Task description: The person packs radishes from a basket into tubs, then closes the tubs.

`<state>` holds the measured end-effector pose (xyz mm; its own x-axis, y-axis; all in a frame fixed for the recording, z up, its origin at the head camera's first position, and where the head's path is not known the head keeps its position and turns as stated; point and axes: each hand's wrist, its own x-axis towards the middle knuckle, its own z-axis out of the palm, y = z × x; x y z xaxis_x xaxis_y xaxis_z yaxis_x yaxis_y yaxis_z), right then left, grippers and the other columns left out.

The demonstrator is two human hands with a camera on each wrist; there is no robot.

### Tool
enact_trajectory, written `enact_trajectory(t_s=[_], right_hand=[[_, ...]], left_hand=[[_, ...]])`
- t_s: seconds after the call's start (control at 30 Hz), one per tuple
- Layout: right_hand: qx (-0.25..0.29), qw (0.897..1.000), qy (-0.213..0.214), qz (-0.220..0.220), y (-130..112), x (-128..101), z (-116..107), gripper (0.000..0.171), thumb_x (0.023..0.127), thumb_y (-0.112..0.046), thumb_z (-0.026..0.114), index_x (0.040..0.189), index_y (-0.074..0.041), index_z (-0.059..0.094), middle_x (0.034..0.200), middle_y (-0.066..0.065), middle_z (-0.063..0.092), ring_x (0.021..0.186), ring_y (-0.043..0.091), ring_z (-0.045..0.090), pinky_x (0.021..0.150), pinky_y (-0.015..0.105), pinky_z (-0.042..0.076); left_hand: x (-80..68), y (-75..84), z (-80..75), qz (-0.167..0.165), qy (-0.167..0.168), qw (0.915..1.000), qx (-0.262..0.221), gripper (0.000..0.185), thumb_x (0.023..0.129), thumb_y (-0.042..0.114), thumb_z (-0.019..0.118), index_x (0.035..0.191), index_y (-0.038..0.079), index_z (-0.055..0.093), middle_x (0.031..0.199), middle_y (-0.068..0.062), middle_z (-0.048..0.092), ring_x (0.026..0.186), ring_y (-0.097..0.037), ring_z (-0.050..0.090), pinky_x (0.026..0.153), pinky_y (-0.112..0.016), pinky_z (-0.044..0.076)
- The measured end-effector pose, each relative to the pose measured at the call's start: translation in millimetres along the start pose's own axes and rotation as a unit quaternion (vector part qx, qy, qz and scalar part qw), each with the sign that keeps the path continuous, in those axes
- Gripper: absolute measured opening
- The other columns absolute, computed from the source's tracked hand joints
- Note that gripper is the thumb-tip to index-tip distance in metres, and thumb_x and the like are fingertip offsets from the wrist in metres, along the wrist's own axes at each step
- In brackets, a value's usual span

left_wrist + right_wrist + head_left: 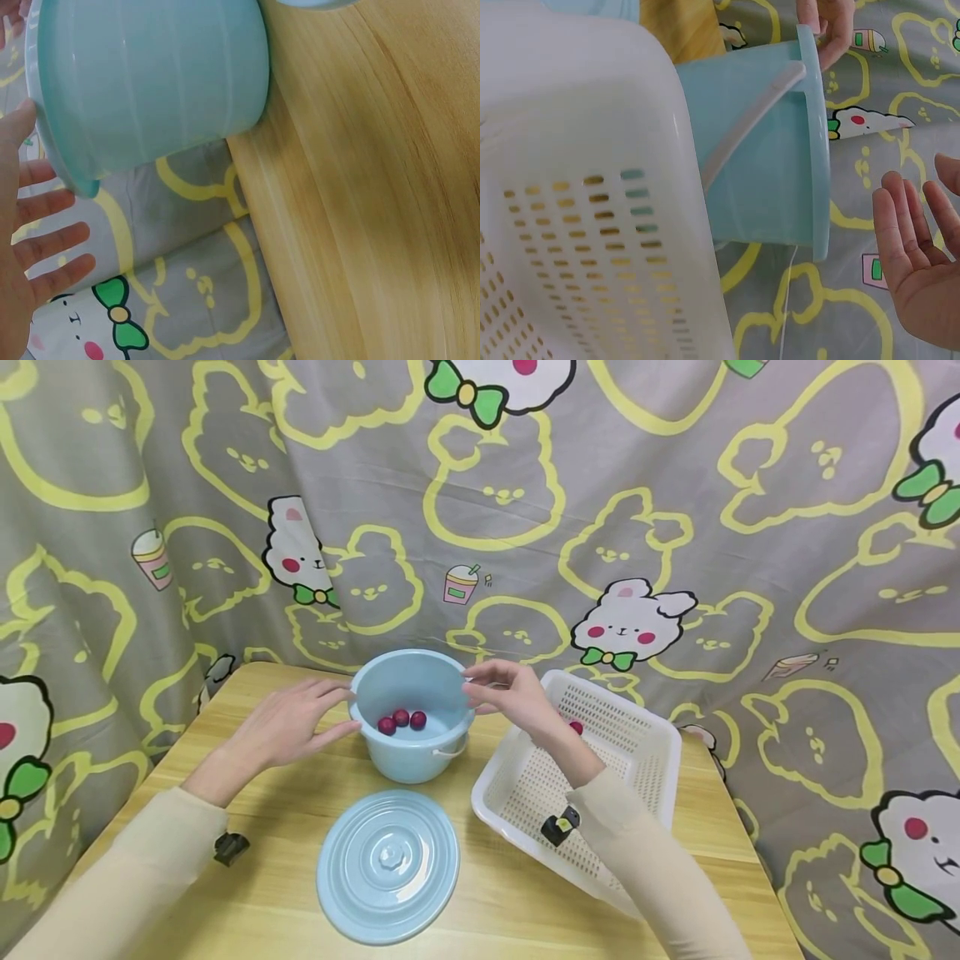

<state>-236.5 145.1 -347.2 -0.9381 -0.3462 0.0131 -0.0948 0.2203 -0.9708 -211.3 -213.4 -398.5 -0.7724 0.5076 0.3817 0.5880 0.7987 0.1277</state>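
A light blue bucket point(408, 764) stands upright on the table with several small dark-red, plum-like fruits point(401, 718) on its floor. My left hand point(292, 722) is at its left rim, thumb and fingers spread; in the left wrist view the thumb meets the rim point(36, 142) and the fingers extend loosely. On the other side, my right hand point(517, 693) is by the right rim, holding nothing. The right wrist view shows that hand point(922, 262) with relaxed fingers, a gap between it and the bucket point(769, 157).
The blue round lid point(390, 902) lies flat in front of the bucket. To the right, a white perforated basket point(491, 806) sits under my right forearm, with a dark-red fruit point(576, 727) partly visible inside. A patterned curtain point(510, 585) hangs behind the wooden table point(277, 860).
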Motion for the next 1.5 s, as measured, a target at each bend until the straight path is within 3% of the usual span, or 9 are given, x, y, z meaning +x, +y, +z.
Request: enact_trajectory(t_s=[0.3, 0.6, 0.9, 1.1, 1.27, 1.37, 1.5], right_hand=[[-0.024, 1.000, 0.014, -0.004, 3.9, -12.8, -21.6, 0.033, 0.100, -0.015, 0.073, 0.129, -0.001, 0.068, 0.117, 0.012, 0.074, 0.092, 0.016, 0.078, 0.087, 0.035, 0.067], [-0.036, 0.998, 0.044, 0.016, 14.5, -23.3, -42.7, 0.032, 0.100, -0.018, 0.074, 0.127, -0.001, 0.069, 0.107, 0.001, 0.073, 0.087, 0.014, 0.078, 0.085, 0.036, 0.067], [-0.054, 0.995, 0.072, 0.045, 35.5, -27.3, -66.5, 0.034, 0.103, -0.020, 0.070, 0.130, 0.001, 0.066, 0.107, 0.008, 0.073, 0.087, 0.014, 0.079, 0.090, 0.043, 0.066], [-0.067, 0.992, 0.082, 0.065, 49.6, -24.9, -77.5, 0.035, 0.103, -0.020, 0.071, 0.128, 0.003, 0.066, 0.103, 0.006, 0.072, 0.084, 0.011, 0.077, 0.085, 0.039, 0.067], [-0.099, 0.988, 0.089, 0.076, 64.2, -22.3, -86.9, 0.036, 0.103, -0.018, 0.069, 0.129, 0.006, 0.066, 0.104, 0.014, 0.071, 0.079, 0.009, 0.074, 0.081, 0.034, 0.067], [-0.111, 0.986, 0.092, 0.089, 72.0, -20.6, -92.2, 0.037, 0.104, -0.020, 0.069, 0.130, 0.005, 0.066, 0.108, 0.019, 0.071, 0.083, 0.014, 0.074, 0.082, 0.034, 0.067], [-0.120, 0.982, 0.094, 0.114, 81.5, -19.0, -96.1, 0.038, 0.104, -0.022, 0.067, 0.133, 0.003, 0.066, 0.116, 0.023, 0.072, 0.088, 0.019, 0.075, 0.090, 0.042, 0.066]], left_hand=[[-0.4, 0.3, 0.1, 0.002, -0.001, 1.0000, -0.005, 0.047, 0.098, 0.046, 0.073, 0.129, 0.011, 0.071, 0.133, -0.012, 0.072, 0.122, -0.038, 0.069, 0.088, -0.058, 0.062], [-0.7, 0.8, -0.6, 0.003, 0.001, 1.0000, -0.003, 0.045, 0.098, 0.045, 0.073, 0.128, 0.011, 0.071, 0.133, -0.012, 0.072, 0.122, -0.037, 0.069, 0.088, -0.058, 0.062], [-0.6, -0.1, -0.2, 0.003, 0.002, 1.0000, -0.003, 0.046, 0.098, 0.047, 0.073, 0.128, 0.012, 0.072, 0.132, -0.011, 0.073, 0.122, -0.036, 0.070, 0.090, -0.058, 0.062], [0.4, -0.6, -0.6, 0.004, -0.001, 1.0000, -0.005, 0.046, 0.098, 0.047, 0.072, 0.128, 0.012, 0.072, 0.132, -0.011, 0.073, 0.122, -0.037, 0.070, 0.092, -0.058, 0.061], [0.7, -0.1, -0.6, 0.001, -0.006, 1.0000, -0.002, 0.045, 0.099, 0.047, 0.072, 0.128, 0.012, 0.072, 0.132, -0.011, 0.073, 0.122, -0.036, 0.070, 0.092, -0.057, 0.061], [1.0, -0.3, -0.5, 0.003, -0.006, 1.0000, -0.004, 0.046, 0.099, 0.047, 0.072, 0.128, 0.012, 0.072, 0.132, -0.011, 0.073, 0.122, -0.037, 0.070, 0.092, -0.058, 0.061], [0.7, -0.1, -0.5, 0.002, -0.008, 1.0000, -0.005, 0.048, 0.099, 0.048, 0.072, 0.129, 0.012, 0.072, 0.133, -0.011, 0.072, 0.123, -0.037, 0.069, 0.092, -0.058, 0.061]])
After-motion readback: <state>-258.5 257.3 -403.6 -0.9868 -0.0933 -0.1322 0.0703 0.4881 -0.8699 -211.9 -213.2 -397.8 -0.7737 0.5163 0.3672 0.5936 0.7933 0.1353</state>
